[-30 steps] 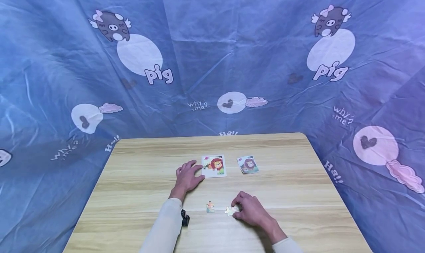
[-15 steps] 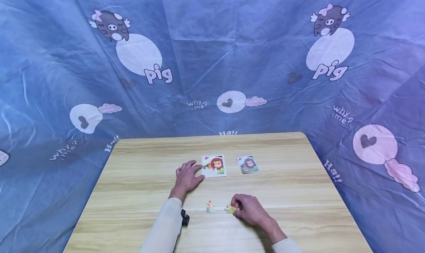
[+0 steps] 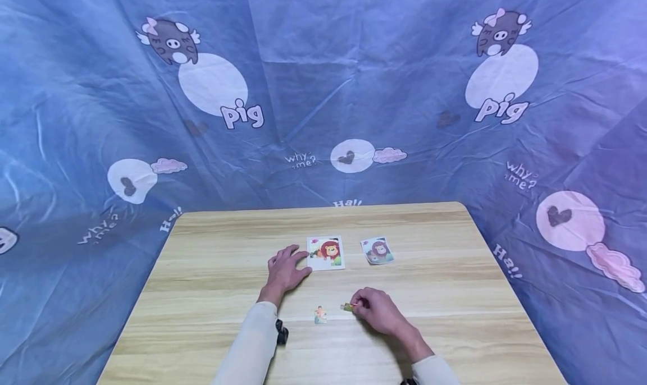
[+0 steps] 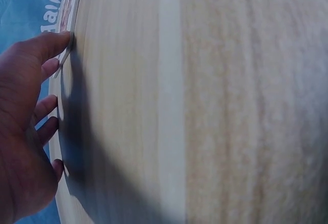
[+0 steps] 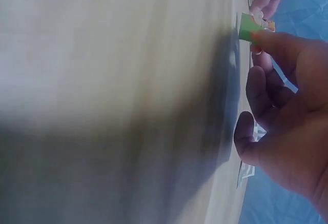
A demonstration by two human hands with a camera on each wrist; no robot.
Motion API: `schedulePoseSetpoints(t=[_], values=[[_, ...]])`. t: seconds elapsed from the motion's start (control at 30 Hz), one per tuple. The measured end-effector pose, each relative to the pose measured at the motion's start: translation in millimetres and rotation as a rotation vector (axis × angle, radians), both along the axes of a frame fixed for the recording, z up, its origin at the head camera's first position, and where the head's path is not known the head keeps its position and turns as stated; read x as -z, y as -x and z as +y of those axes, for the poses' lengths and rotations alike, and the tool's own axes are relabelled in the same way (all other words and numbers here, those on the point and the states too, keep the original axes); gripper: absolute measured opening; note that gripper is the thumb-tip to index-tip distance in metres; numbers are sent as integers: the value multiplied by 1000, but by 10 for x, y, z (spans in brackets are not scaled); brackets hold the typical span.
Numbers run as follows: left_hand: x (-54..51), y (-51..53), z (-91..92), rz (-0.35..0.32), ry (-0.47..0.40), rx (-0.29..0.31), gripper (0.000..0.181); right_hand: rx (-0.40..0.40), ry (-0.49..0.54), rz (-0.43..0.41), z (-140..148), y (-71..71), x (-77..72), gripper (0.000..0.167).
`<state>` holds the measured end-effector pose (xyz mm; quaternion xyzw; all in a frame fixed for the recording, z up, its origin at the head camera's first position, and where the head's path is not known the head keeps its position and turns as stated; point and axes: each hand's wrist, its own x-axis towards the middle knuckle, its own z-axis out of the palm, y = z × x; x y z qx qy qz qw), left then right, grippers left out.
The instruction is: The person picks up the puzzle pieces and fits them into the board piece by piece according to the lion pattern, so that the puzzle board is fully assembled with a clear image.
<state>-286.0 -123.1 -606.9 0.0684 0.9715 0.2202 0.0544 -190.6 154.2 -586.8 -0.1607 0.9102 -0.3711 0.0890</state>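
Observation:
In the head view, my right hand [image 3: 380, 312] pinches a jigsaw piece [image 3: 346, 307] between thumb and fingers. The piece is tilted, and its green and orange printed face shows in the right wrist view. My left hand [image 3: 285, 270] lies at the left edge of the puzzle board [image 3: 326, 266], fingers spread, with the thumb touching its near corner. The board carries a partly filled lion picture, with a white gap at its lower left. Another jigsaw piece [image 3: 320, 316] lies flat on the table, left of the right hand.
A picture card [image 3: 378, 250] with a lion printed on it lies right of the board, one corner slightly curled. Everything rests on a wood-grain table [image 3: 227, 233]. Blue printed cloth [image 3: 303, 93] hangs behind and at both sides.
The pinched piece went from pale side showing to its coloured face, then rose and tilted. My right hand moved slightly away from me. The left hand stayed at the board.

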Motion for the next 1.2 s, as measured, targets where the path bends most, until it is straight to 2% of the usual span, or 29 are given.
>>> schedulePoseSetpoints(t=[0.17, 0.4, 0.6, 0.77, 1.2], values=[[-2, -15, -1, 5, -12, -1, 48, 51, -2, -3, -24, 158, -35, 6], [17, -51, 9, -9, -25, -9, 48, 90, 26, -23, -89, 417, -98, 9], [23, -59, 13, -11, -29, -9, 47, 94, 46, 21, -171, 600, -142, 11], [16, -48, 8, -6, -22, -7, 47, 82, 55, 57, -231, 705, -155, 12], [-16, -22, 8, 1, -32, -10, 46, 75, -26, 93, -340, 919, -180, 12]])
